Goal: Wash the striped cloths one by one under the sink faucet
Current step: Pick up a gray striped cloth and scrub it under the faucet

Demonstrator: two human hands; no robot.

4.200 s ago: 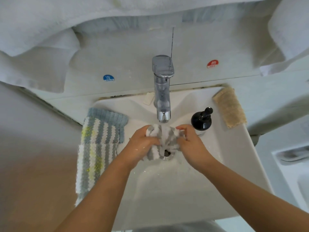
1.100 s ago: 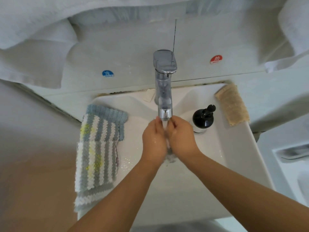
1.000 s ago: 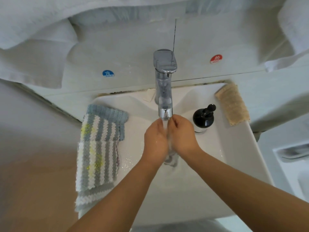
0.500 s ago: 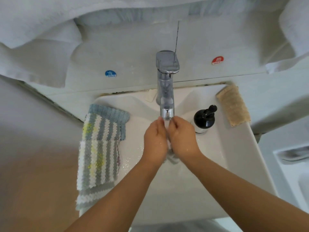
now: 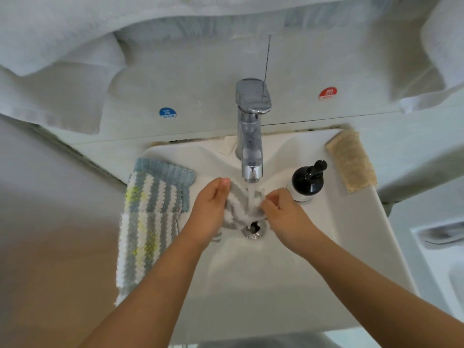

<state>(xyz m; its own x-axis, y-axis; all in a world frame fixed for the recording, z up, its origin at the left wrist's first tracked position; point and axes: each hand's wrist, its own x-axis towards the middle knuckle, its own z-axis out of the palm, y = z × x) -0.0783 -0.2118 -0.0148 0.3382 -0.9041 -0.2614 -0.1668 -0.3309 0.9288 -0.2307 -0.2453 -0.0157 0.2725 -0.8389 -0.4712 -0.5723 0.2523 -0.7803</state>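
A wet grey-and-white striped cloth (image 5: pixel 237 207) is stretched between my hands under the running chrome faucet (image 5: pixel 251 131), just above the drain (image 5: pixel 254 228). My left hand (image 5: pixel 209 209) grips its left end and my right hand (image 5: pixel 283 214) pinches its right end. Water pours onto the cloth's middle. More striped cloths (image 5: pixel 148 219), grey, white and yellow, lie stacked on the left rim of the white sink (image 5: pixel 351 247).
A black soap dispenser (image 5: pixel 307 182) stands just right of my right hand. A beige sponge cloth (image 5: pixel 351 164) lies at the sink's back right corner. White towels (image 5: pixel 50 59) hang above. Cold and hot stickers mark the wall.
My hands, pressed together around the cloth under the spout half a second ago, have moved apart, spreading the cloth open beneath the water stream.
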